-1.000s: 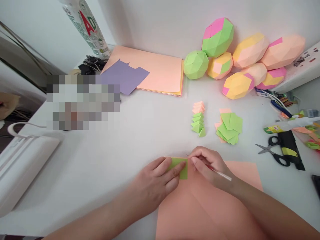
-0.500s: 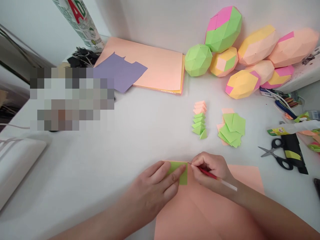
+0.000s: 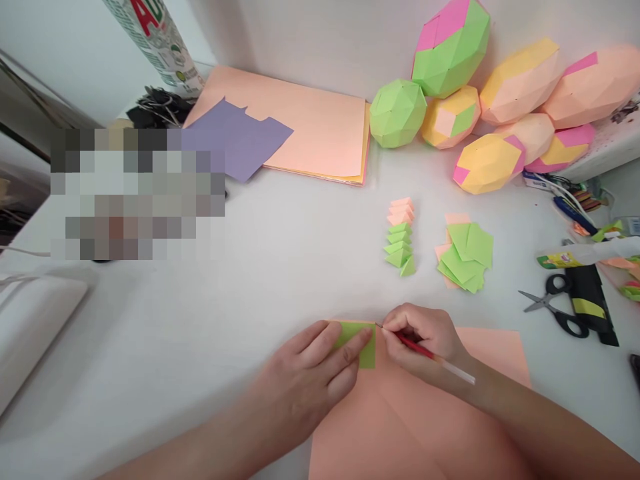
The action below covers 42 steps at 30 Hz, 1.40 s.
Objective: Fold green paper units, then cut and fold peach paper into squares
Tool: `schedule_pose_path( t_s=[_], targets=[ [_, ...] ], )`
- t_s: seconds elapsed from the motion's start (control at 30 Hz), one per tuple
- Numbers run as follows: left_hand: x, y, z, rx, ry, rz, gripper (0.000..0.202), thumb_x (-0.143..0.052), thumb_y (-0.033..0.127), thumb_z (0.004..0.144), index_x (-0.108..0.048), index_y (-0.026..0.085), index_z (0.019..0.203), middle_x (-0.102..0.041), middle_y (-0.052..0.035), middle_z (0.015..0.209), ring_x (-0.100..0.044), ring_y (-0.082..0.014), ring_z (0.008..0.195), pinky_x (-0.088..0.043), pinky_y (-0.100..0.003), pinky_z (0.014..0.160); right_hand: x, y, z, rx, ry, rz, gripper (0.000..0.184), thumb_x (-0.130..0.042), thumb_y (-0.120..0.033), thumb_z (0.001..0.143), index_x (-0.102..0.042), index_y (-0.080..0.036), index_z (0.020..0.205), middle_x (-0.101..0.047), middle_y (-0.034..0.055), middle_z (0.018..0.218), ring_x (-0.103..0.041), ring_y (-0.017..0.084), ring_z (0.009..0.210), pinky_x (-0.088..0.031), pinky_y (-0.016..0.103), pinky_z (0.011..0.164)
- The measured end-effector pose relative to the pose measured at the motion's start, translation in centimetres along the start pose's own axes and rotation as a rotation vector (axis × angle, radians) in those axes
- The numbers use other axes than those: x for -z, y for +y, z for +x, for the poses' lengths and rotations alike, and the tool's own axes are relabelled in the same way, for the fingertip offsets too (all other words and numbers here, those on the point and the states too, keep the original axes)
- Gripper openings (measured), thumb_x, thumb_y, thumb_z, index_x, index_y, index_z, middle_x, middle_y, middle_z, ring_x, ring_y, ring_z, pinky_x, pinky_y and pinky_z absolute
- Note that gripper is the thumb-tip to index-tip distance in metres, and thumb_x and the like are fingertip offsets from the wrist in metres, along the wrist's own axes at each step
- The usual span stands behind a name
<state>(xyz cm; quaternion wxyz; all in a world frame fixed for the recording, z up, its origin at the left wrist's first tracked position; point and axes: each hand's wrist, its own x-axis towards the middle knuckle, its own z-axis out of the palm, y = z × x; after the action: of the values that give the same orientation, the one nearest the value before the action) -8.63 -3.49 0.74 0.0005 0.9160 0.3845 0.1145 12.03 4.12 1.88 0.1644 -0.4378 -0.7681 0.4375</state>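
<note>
2 hands: the left hand (image 3: 313, 373) and the right hand (image 3: 425, 337) are near each other over the peach sheet (image 3: 370, 427), but they do not touch.
Left hand: it lies flat with fingers stretched, pressing the green square (image 3: 369, 360) down; I suppose this pressure is there so that the square cannot slide.
Green square: it lies on the sheet, close to the far edge, partly covered by the left fingers; its right side is uncovered, perhaps to leave room for the red pen (image 3: 417, 347).
Right hand: it is closed in a pinch around the pen, low and near the tip, which seems good for fine control.
Red pen: it leans back toward the wrist, with its tip just beside the upper right corner of the square; whether the tip touches paper, I cannot surely tell.
Folded pieces (image 3: 399, 250): 1 row, peach and green, stands on the counter (image 3: 250, 267) beyond the hands, probably lined up for good order.
Loose pieces (image 3: 463, 263): they overlap in 1 pile, to the right of this row.
Scissors (image 3: 545, 302): they rest to the right of the sheet, apart from it, perhaps so that they do not disturb the hands.
Faceted shapes (image 3: 397, 113): they are grouped at the back, likely to be out of the way.
</note>
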Motion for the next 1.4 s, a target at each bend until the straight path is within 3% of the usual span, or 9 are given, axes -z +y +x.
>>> schedule_pose_path(
  t_s=[0.63,0.87,0.97,1.1,1.23,1.33,1.4],
  targets=[
    [0.3,0.0,0.0,-0.003,-0.056,-0.008,0.022,-0.051,0.01,0.079,-0.062,0.016,0.097,-0.049,-0.0037,0.137,-0.05,-0.0249,0.107,-0.04,-0.04,0.094,-0.2,0.0,-0.2,-0.032,0.009,0.008,0.01,-0.051,-0.011,0.072,-0.051,-0.019,0.065,-0.057,-0.002,0.063,-0.041,0.006,0.047,-0.034,0.019,0.043],
    [0.3,-0.1,-0.2,0.006,-0.04,-0.046,0.023,-0.049,0.007,0.079,-0.064,0.014,0.096,-0.051,-0.0033,0.135,-0.048,-0.0252,0.107,-0.04,-0.038,0.095,0.4,0.2,0.2,-0.244,0.092,0.446,0.012,-0.055,-0.019,0.077,-0.048,-0.019,0.067,-0.054,-0.0046,0.058,-0.042,0.006,0.041,-0.033,0.019,0.039],
    [0.6,-0.1,-0.4,0.023,-0.038,-0.152,0.027,-0.048,0.008,0.079,-0.063,0.013,0.101,-0.053,-0.0041,0.133,-0.046,-0.0256,0.111,-0.038,-0.038,0.098,1.0,0.5,0.7,-0.265,0.11,0.597,0.013,-0.054,-0.018,0.08,-0.049,-0.019,0.068,-0.058,-0.0043,0.06,-0.041,0.004,0.037,-0.029,0.018,0.037],
    [2.1,0.3,-0.6,0.049,-0.116,-0.27,0.039,-0.051,0.017,0.077,-0.059,0.014,0.116,-0.051,-0.0077,0.135,-0.04,-0.0293,0.124,-0.031,-0.046,0.106,1.3,0.7,0.9,-0.238,0.113,0.686,0.014,-0.056,-0.019,0.08,-0.048,-0.018,0.068,-0.06,-0.0038,0.061,-0.041,0.004,0.036,-0.026,0.017,0.036],
    [3.3,1.7,-0.5,0.054,-0.261,-0.27,0.054,-0.052,0.035,0.082,-0.048,0.014,0.132,-0.04,-0.0125,0.144,-0.031,-0.0332,0.133,-0.023,-0.05,0.11,1.0,0.8,0.8,-0.179,0.102,0.715,0.016,-0.058,-0.021,0.079,-0.049,-0.018,0.067,-0.061,-0.004,0.061,-0.041,0.003,0.036,-0.028,0.017,0.037],
    [2.6,3.6,0.4,0.059,-0.275,-0.239,0.067,-0.043,0.053,0.086,-0.039,0.011,0.139,-0.03,-0.018,0.148,-0.022,-0.0368,0.137,-0.025,-0.049,0.108,0.9,1.0,1.0,-0.148,0.102,0.769,0.018,-0.061,-0.024,0.079,-0.049,-0.018,0.067,-0.06,-0.0043,0.06,-0.041,0.003,0.036,-0.027,0.017,0.036],
    [1.5,5.0,1.4,0.048,-0.262,-0.196,0.069,-0.036,0.056,0.089,-0.037,0.008,0.139,-0.029,-0.0211,0.147,-0.019,-0.0386,0.138,-0.023,-0.05,0.107,1.0,1.1,1.2,-0.138,0.105,0.819,0.02,-0.063,-0.028,0.078,-0.049,-0.018,0.068,-0.06,-0.0043,0.061,-0.041,0.004,0.037,-0.025,0.017,0.035]
  ],
)
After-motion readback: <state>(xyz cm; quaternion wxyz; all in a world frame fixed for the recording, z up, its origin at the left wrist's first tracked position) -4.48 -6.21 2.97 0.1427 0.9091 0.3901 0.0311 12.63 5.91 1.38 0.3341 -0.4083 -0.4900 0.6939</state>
